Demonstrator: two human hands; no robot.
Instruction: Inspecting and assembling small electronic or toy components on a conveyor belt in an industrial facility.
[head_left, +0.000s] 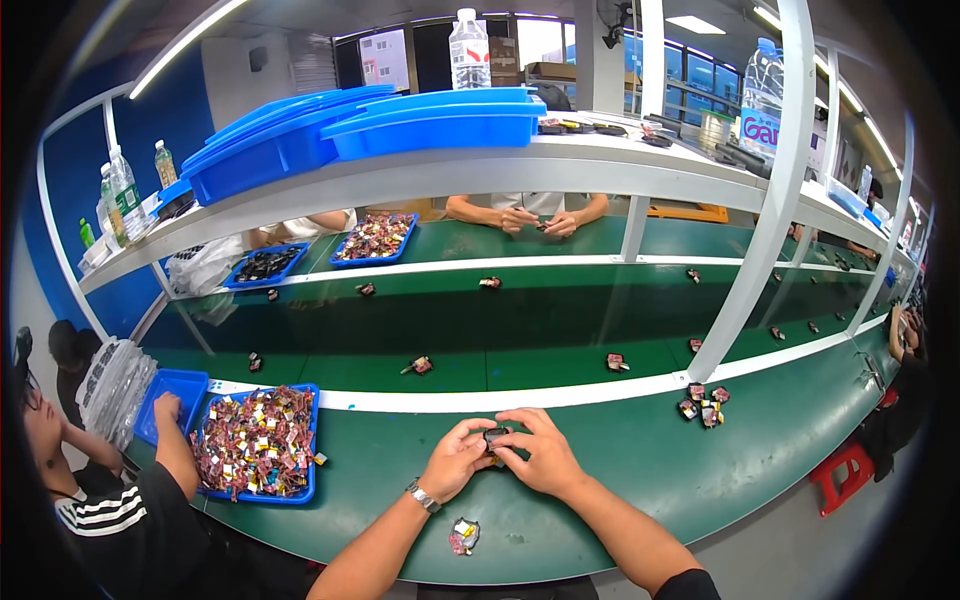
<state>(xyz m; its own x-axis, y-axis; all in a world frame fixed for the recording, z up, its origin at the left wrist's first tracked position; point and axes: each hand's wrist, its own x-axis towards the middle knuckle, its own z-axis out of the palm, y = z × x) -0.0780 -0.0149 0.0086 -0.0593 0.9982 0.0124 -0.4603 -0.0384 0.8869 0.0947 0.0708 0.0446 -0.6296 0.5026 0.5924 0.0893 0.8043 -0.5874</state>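
Left hand (455, 464): ours, pinching a small, rounded, black plastic-looking piece (496, 436)
Right hand (543, 454): fingers closed on its right side
Black piece: near side, over the smooth green tabletop (640, 455)
Handwork: fitting, we'd guess; next needs light, steady pressure

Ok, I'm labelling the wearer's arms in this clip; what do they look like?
Both hands are ungloved. The left hand has a silver metal wristband, likely a watch; the right hand has nothing visible at its wrist. A black sleeve shows on the right arm.
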